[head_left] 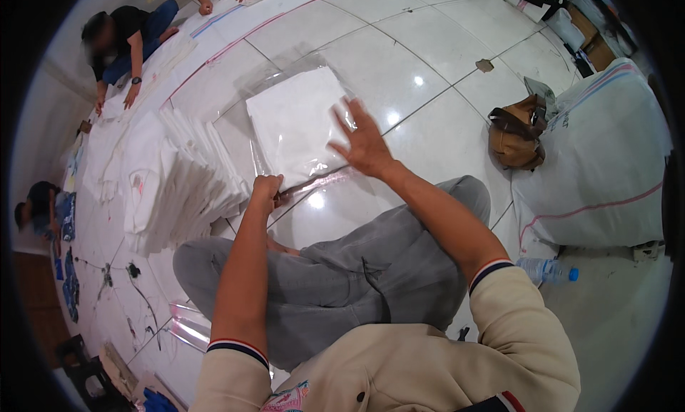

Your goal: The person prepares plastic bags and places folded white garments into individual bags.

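A folded white cloth (296,119) lies flat on the tiled floor before my crossed legs, inside a clear plastic bag (258,159). My left hand (267,189) is closed on the bag's near left corner. Over its right side, my right hand (364,142) is spread with the fingers apart, slightly blurred; I cannot tell whether it touches the plastic. Loose clear film sticks out past the cloth at the far edge. Just left of the bag leans a tall stack of folded white cloths (175,176).
To the right stand a big white woven sack (599,169), a brown bag (517,137) and a water bottle (548,270). A person in black (121,44) handles white cloth at the far left. More clear film (189,326) lies by my left knee.
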Demonstrator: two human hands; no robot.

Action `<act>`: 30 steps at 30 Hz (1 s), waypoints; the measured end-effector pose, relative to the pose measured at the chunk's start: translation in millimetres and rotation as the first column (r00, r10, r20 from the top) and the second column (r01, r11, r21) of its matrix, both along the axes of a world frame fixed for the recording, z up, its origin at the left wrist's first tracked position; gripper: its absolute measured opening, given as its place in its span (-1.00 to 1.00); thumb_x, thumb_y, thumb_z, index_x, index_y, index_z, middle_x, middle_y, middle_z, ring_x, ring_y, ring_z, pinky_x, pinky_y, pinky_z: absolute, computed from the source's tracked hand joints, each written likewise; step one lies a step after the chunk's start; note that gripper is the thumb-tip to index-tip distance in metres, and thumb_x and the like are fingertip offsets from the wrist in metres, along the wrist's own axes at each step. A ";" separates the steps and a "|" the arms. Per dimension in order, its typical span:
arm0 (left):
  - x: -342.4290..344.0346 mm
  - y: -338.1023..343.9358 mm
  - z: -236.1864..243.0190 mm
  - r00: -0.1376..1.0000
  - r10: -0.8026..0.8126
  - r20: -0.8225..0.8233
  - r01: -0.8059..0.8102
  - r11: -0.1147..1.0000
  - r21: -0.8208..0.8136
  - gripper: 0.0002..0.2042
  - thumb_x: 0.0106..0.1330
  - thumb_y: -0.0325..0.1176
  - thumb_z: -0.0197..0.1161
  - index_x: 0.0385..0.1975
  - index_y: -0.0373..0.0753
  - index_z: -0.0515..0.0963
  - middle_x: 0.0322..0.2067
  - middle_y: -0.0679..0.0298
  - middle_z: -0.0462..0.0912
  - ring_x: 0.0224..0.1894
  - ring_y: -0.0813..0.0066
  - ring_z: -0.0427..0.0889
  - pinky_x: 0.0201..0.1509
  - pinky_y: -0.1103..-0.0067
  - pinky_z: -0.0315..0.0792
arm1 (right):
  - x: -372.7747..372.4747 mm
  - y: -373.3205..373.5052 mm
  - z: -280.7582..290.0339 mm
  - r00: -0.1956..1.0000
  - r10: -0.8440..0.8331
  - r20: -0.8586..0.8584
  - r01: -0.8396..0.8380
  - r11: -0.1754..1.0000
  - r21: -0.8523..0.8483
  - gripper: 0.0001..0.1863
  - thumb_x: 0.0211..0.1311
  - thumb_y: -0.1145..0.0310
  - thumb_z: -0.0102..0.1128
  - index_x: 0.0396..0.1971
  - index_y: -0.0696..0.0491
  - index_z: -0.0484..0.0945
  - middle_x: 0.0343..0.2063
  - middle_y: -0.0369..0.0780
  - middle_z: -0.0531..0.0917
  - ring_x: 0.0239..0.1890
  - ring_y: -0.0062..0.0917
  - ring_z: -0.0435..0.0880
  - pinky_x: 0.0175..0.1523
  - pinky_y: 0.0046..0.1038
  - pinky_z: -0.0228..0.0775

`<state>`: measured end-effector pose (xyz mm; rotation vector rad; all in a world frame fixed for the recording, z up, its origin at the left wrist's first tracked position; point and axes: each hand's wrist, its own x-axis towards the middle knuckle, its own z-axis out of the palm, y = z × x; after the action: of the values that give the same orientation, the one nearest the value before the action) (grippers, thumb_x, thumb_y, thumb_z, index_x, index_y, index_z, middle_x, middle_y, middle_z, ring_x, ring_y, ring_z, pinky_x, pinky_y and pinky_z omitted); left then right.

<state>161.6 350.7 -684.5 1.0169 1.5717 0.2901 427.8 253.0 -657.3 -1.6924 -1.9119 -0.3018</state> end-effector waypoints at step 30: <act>-3.6 -11.4 2.8 0.990 -0.003 0.139 -0.032 0.967 0.253 -0.77 0.23 -0.36 0.36 -0.30 -0.32 0.46 -0.45 0.20 0.58 -0.50 0.36 0.65 -0.56 0.52 0.48 | 14.3 11.4 -37.7 0.977 0.096 0.191 0.026 0.832 -0.554 -0.24 0.41 -0.10 -0.08 0.42 0.09 0.08 0.45 -0.05 0.06 0.48 -0.19 0.02 0.48 -0.07 -0.13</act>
<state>158.0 339.3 -681.7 1.1569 1.4405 0.5728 442.1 264.3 -695.0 -2.0498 -2.3475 0.1173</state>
